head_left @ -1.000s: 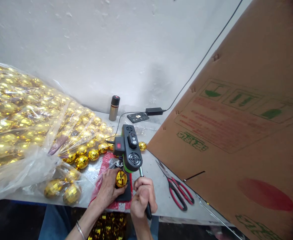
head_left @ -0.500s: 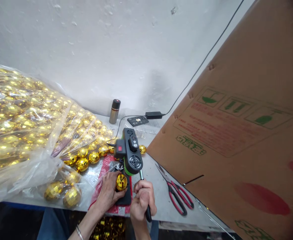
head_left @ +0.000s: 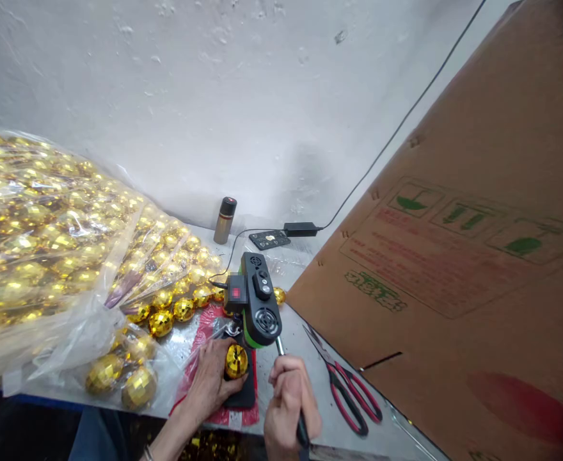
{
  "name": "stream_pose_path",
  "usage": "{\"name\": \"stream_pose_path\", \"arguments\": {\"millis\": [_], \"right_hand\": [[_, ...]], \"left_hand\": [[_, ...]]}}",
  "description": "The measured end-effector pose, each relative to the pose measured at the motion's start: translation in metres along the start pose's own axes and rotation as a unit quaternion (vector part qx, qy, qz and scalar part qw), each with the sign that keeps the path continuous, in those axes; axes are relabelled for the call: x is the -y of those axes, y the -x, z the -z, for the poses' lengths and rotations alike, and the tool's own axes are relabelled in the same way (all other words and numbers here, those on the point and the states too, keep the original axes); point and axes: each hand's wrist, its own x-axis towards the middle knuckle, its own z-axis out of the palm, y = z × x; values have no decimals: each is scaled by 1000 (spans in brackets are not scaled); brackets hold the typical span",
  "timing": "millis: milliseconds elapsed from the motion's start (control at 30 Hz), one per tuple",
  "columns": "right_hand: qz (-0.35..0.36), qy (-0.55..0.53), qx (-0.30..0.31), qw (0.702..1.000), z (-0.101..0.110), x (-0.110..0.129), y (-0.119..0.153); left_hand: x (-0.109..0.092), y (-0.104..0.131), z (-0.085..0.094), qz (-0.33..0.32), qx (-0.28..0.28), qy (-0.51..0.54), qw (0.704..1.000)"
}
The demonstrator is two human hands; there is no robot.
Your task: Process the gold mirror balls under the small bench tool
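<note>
My left hand [head_left: 208,376] holds a shiny gold faceted ball [head_left: 236,362] between thumb and fingers, over the black base [head_left: 244,398] of a small bench device. A dark slot or line shows on top of the ball. The device's black upper housing [head_left: 262,301], with green edging and round grilles, stands just behind the ball. To the right, my right hand [head_left: 291,403] is wrapped round a lever [head_left: 280,346] with a metal rod and black grip. A red plastic sheet [head_left: 209,320] lies under the base.
Clear bags [head_left: 70,230] full of gold balls spread over the left side. Red-and-black scissors [head_left: 346,384] lie right of my right hand, beside a large cardboard box [head_left: 435,269]. Behind stand a spray-can-like cylinder [head_left: 224,221], a dark flat panel [head_left: 269,239] and a black cable adapter [head_left: 301,228].
My right hand and the lever have moved a little down and to the right. The gold ball now shows a dark line on top. The whole view has shifted slightly.
</note>
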Motion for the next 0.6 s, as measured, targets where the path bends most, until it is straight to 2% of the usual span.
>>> {"name": "stream_pose_path", "arguments": {"millis": [100, 167, 300, 367, 400, 467, 533, 600], "right_hand": [[-63, 1, 25, 998, 2, 17, -19], [-71, 7, 32, 997, 3, 20, -23], [-55, -6, 25, 998, 4, 11, -12], [-49, -22, 11, 999, 3, 5, -5], [-46, -29, 5, 998, 2, 3, -2], [-36, -40, 3, 999, 0, 2, -1], [-28, -40, 8, 999, 0, 3, -2], [-29, -32, 11, 999, 0, 4, -2]], "left_hand": [[5, 11, -2, -35, -20, -7, 999], [14, 30, -3, -82, -19, -21, 996], [36, 75, -4, -194, -10, -104, 975], [42, 82, 3, -219, -30, -144, 964], [43, 78, 8, -216, -52, -162, 962], [38, 56, 24, -171, -115, -202, 957], [29, 18, 46, -85, -170, -263, 946], [18, -23, 68, 28, -177, -327, 928]]}}
